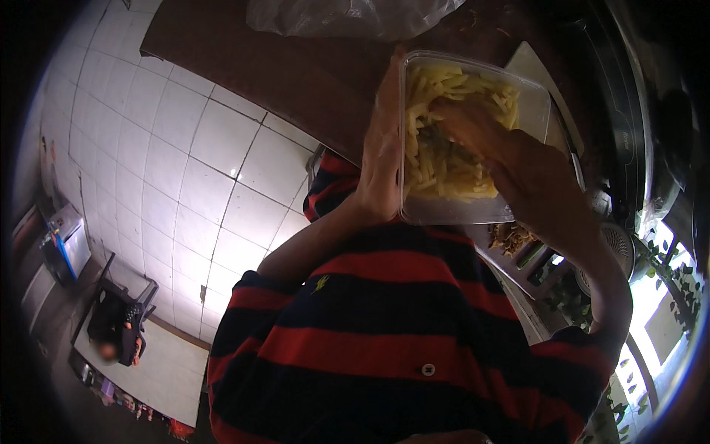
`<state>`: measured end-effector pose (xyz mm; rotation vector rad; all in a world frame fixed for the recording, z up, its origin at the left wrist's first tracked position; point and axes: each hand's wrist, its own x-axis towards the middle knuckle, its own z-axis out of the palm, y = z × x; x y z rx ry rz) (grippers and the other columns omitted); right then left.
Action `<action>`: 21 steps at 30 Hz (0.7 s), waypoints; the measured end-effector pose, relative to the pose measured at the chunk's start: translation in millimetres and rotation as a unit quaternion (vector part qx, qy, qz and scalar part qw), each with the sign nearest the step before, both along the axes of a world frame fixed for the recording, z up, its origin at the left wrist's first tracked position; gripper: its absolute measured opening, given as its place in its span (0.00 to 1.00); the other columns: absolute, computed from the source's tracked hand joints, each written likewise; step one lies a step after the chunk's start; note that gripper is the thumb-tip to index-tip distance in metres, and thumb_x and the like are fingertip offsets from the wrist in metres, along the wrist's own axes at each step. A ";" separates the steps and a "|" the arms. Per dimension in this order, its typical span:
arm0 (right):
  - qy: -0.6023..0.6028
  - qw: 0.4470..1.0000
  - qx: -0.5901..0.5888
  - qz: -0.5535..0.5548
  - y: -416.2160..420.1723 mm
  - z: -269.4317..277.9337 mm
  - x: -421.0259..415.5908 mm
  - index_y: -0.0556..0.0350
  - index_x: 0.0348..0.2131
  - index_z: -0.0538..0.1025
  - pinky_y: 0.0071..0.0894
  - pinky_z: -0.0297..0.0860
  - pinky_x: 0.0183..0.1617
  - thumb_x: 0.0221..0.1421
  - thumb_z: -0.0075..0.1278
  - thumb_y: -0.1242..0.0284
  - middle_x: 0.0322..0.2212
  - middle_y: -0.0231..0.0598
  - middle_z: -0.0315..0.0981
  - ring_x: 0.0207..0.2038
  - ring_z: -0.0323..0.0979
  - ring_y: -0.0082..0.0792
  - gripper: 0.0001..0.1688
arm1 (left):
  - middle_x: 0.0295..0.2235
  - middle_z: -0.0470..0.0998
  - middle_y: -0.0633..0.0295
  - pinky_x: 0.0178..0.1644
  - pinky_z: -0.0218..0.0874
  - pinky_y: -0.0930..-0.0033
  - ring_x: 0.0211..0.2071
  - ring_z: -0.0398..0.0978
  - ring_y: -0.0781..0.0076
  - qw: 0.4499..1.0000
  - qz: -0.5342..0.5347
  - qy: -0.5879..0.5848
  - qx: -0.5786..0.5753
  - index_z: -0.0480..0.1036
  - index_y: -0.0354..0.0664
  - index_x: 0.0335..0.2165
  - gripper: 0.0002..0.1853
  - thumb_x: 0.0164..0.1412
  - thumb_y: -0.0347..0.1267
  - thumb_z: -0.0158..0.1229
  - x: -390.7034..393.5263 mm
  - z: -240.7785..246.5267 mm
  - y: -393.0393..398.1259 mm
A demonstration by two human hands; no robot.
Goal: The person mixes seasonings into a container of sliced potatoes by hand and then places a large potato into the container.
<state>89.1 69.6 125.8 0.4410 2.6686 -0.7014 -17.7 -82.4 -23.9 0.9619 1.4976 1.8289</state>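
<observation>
A clear plastic container (456, 212) full of pale yellow, stick-cut pieces (444, 172), which look like potato, is held up close to my chest, tilted towards me. My left hand (383, 161) supports it flat against its left wall. My right hand (499, 147) reaches in over the right side, its fingertips among the sticks near the middle. Whether those fingers hold any pieces cannot be told, as the fingertips are partly buried and in shadow.
A dark brown tabletop (266, 72) bears a clear plastic bag (355, 19). Right of the container lie a pale board (535, 72) and a black stove (610, 111). Brown scraps (510, 238) and a round fan-like grille (615, 247) are lower right. A person (113, 333) sits far off, lower left.
</observation>
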 end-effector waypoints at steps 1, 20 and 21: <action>-0.014 1.000 -0.007 0.001 -3.7 -0.2 -6.9 0.44 0.58 0.62 0.43 0.71 0.42 0.56 0.45 0.73 0.39 0.49 0.73 0.39 0.74 0.45 0.29 | 0.60 0.54 0.48 0.60 0.50 0.64 0.58 0.58 0.62 1.000 -0.004 -0.026 -0.011 0.41 0.32 0.62 0.33 0.67 0.44 0.31 2.1 -3.9 -0.8; 0.039 0.994 -0.081 -0.058 2.6 -25.0 7.1 0.47 0.57 0.64 0.44 0.72 0.37 0.60 0.43 0.67 0.30 0.51 0.74 0.30 0.76 0.48 0.26 | 0.63 0.44 0.38 0.66 0.34 0.55 0.64 0.43 0.48 0.989 -0.022 -0.146 0.012 0.40 0.23 0.61 0.38 0.65 0.44 0.32 1.5 7.4 5.3; 0.010 0.995 -0.083 -0.063 2.4 -17.8 5.5 0.47 0.56 0.64 0.44 0.72 0.38 0.60 0.43 0.68 0.29 0.51 0.74 0.30 0.76 0.48 0.25 | 0.63 0.44 0.38 0.66 0.34 0.55 0.64 0.43 0.48 0.990 -0.016 -0.137 0.014 0.40 0.22 0.60 0.38 0.65 0.44 0.31 0.7 7.6 5.2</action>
